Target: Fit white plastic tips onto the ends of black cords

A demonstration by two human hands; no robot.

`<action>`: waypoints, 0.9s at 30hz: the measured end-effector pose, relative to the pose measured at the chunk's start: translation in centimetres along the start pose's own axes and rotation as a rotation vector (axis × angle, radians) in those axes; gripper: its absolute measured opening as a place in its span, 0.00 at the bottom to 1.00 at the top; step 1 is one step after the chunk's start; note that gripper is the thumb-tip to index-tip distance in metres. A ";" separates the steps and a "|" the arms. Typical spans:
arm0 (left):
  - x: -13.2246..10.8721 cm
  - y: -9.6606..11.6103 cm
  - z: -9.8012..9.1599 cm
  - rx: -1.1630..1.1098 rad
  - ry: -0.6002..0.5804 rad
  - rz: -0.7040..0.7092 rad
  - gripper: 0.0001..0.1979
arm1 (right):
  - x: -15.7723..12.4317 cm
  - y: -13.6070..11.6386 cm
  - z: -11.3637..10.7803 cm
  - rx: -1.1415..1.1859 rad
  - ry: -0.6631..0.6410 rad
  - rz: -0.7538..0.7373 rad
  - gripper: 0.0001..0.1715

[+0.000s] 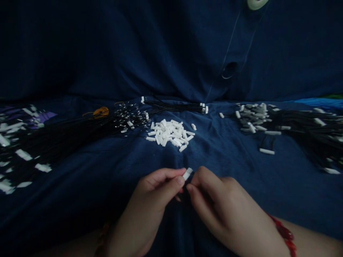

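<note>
My left hand (158,196) pinches a small white connector housing (187,174) between thumb and forefinger, its slotted end tilted up and to the right. Close beside it, my right hand (214,196) has its thumb and forefinger pressed together. A thin black wire (191,176) shows in the dark gap by the right fingertips; most of it is hidden by the fingers. Beyond both hands lies a loose pile of white connector housings (170,132) on the dark blue cloth (128,157).
On the left lies a bundle of black wires (80,137) with metal-tipped ends and white connectors. Another wire bundle (297,125) with white connectors lies right. A short tied-looking bundle (171,106) stretches behind the pile. An orange coil (101,111) rests back left. Blue cloth hangs behind.
</note>
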State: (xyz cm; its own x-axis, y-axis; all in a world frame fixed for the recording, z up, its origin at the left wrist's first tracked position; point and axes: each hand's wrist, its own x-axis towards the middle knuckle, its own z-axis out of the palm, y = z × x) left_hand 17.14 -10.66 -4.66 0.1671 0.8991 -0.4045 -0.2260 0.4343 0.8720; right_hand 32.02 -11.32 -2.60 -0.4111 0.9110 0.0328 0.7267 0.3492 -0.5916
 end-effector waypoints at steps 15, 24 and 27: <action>1.0 1.2 -1.0 -0.179 0.010 0.002 0.07 | -0.6 3.2 -1.7 -0.308 0.167 -0.428 0.23; 1.2 1.3 -1.0 -0.198 0.040 0.015 0.07 | -1.4 3.7 -1.4 -0.405 0.224 -0.829 0.14; 1.2 1.3 -1.1 -0.223 0.039 0.017 0.07 | -1.2 3.8 -1.1 -0.403 0.107 -0.828 0.14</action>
State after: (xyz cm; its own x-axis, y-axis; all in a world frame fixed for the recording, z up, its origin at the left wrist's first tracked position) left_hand 15.98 -8.98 -4.32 0.1256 0.9061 -0.4040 -0.4358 0.4162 0.7980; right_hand 35.91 -10.83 -4.04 -0.8458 0.3457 0.4063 0.3690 0.9292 -0.0224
